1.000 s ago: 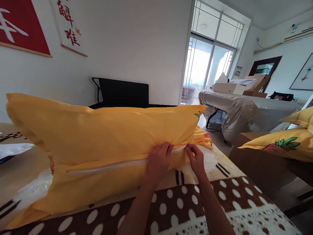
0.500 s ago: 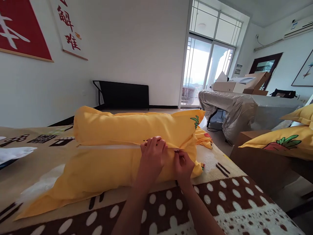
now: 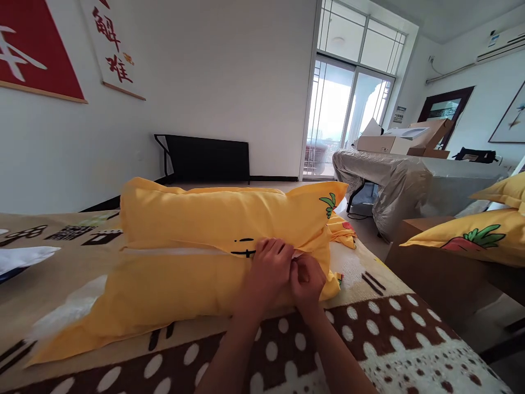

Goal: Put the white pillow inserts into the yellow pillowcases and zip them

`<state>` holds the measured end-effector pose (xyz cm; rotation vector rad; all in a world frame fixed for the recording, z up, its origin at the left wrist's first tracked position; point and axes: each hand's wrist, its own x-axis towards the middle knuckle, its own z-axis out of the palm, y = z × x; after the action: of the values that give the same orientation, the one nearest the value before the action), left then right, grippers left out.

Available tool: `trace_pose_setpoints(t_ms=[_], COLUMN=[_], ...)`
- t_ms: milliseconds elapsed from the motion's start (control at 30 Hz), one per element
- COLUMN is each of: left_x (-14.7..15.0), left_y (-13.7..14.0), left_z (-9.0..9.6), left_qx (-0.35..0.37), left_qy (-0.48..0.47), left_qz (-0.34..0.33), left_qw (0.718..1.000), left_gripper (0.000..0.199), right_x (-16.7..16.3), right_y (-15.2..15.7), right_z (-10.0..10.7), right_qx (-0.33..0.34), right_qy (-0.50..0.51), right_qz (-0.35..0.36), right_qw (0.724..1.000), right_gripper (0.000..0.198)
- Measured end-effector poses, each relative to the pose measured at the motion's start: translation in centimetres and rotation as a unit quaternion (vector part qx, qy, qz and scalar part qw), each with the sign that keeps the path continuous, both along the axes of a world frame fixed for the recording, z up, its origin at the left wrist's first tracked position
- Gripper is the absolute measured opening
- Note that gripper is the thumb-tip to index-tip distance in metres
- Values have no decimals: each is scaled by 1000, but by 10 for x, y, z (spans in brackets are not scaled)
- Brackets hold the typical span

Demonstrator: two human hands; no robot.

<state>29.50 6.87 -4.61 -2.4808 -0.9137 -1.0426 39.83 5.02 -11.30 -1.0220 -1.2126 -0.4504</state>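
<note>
A plump yellow pillow in a pillowcase (image 3: 172, 284) lies lengthwise before me, its long slit showing a strip of white (image 3: 164, 251) inside. My left hand (image 3: 271, 268) is closed on the pillowcase at the slit's edge, fingers curled over the fabric, beside a black printed mark. Right against it, my right hand (image 3: 308, 278) pinches the slit's edge near its right end. Something small and dark shows at those fingertips, too small to make out. A printed green leafy top (image 3: 328, 205) marks the pillowcase's upper right corner.
Beneath the pillow spreads a patterned blanket (image 3: 377, 328) with brown and white spots. At right, more yellow pillows (image 3: 479, 238) rest above a cardboard box (image 3: 426, 273). Behind stands a plastic-covered table (image 3: 381, 169) bearing boxes. A white item (image 3: 27, 256) lies at far left.
My left hand has slid right along the slit until it meets my right hand, uncovering the black printed mark. My right hand has stayed nearly in place, still pinching.
</note>
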Motion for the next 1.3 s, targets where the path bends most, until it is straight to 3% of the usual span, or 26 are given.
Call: trace_pose_setpoints(t_ms=[167, 267, 400, 567, 933, 1200, 1300], left_x=[7, 8, 8, 9, 10, 11, 15], left_y=[0, 1, 3, 4, 5, 6, 7], left_z=[-5, -6, -8, -8, -10, -14, -18], left_qx=[-15, -49, -66, -80, -65, -34, -12], left_qy=[-30, -47, -48, -31, -37, -20, -5], left_qz=[-12, -20, 6, 32, 20, -1, -10], left_qw=[999, 997, 997, 996, 997, 999, 1000], left_gripper=[22, 23, 24, 22, 24, 24, 22], right_x=[5, 7, 15, 27, 39, 48, 50], right_y=[-1, -1, 1, 4, 8, 10, 13], right_z=[2, 0, -4, -7, -13, -8, -3], right_qx=[-22, -1, 11, -27, -55, -41, -68], right_qy=[19, 5, -7, 34, 29, 8, -2], right_qz=[4, -24, -51, -41, -66, -153, -170], right_qw=[1000, 1000, 999, 998, 996, 987, 983], right_gripper=[15, 11, 8, 15, 22, 24, 23])
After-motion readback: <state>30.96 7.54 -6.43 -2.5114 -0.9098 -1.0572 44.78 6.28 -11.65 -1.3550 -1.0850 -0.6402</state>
